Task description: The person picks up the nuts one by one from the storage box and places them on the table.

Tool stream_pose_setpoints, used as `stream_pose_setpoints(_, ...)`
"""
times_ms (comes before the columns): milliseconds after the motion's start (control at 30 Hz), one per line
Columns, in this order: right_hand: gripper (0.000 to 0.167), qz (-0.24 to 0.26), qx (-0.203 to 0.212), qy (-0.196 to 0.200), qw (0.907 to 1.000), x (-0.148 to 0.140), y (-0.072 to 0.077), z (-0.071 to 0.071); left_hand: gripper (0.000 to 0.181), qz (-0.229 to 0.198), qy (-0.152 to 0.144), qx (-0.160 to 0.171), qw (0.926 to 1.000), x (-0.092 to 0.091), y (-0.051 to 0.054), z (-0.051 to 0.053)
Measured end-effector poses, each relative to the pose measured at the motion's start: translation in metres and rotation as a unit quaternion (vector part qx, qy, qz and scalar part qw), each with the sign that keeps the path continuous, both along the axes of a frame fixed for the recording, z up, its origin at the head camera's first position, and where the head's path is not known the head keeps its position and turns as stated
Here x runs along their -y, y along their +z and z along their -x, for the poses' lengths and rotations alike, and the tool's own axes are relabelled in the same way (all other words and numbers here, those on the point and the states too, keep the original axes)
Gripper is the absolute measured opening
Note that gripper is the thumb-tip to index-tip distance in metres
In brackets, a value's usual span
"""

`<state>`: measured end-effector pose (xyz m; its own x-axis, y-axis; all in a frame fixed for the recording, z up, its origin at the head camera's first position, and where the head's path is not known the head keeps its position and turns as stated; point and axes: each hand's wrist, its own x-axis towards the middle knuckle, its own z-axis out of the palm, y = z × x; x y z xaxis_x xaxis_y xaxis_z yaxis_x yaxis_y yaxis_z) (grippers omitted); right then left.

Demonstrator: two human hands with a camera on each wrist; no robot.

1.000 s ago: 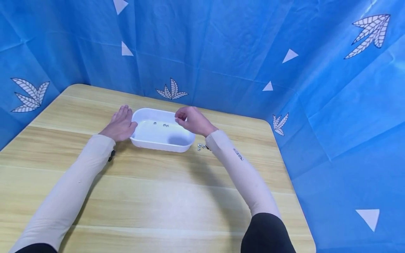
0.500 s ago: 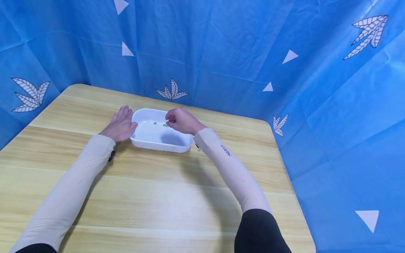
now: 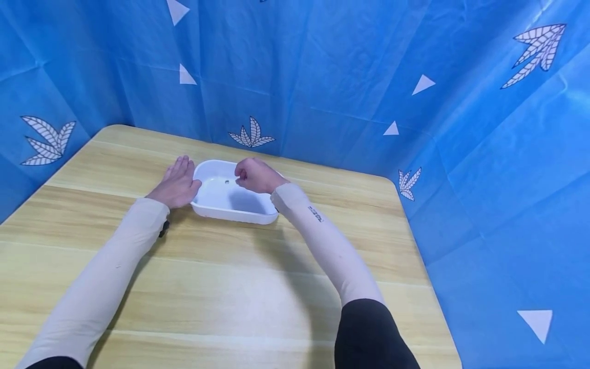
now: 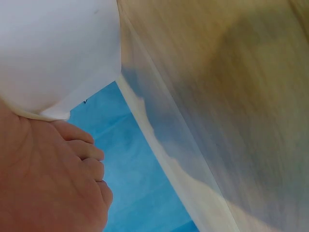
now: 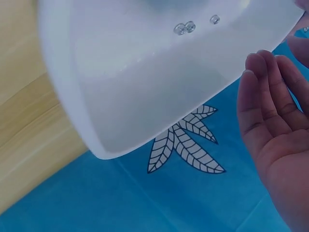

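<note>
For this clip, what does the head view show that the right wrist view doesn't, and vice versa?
Only the head view: light sleeves and the whole left hand.

Only the right wrist view: the palm side of the right hand, and three small metal pieces in the white tray; the head view plainly shows just one.

Both: tray, right hand, wooden tabletop, blue backdrop with leaf prints.

A white, rounded-oblong, smooth-walled tub (image 3: 216, 199) sits upright in front of me, its end rim against my left hand (image 3: 175, 185). On its floor lie three small, silvery, nut-like metal pieces (image 5: 190, 26), two touching, one apart.
</note>
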<state>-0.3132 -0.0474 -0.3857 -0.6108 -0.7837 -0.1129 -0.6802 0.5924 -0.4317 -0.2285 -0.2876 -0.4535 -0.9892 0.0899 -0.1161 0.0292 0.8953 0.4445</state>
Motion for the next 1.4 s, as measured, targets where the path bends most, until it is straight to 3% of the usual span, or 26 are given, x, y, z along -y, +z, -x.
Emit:
stream_pose_setpoints(467,0.024,-0.045,-0.009,0.011,0.9989,0.022,-0.011,0.011,0.076,-0.002,0.003,0.003,1.0000,-0.001,0.001,0.000)
stream_pose_setpoints(700,0.022,-0.078,-0.036,0.008,0.9963,0.034,-0.018,0.008,0.076,-0.004,0.001,-0.013,0.9999,0.000,-0.002,0.000)
stream_pose_setpoints(967,0.028,-0.118,-0.035,-0.021,0.9922,0.045,-0.023,0.008,0.076,0.004,0.007,-0.019,0.9998,0.001,-0.003,0.001)
stream_pose_setpoints(1400,0.026,-0.155,-0.065,-0.011,0.9857,0.060,-0.035,0.008,0.075,-0.003,0.004,-0.014,0.9999,-0.001,-0.001,-0.001)
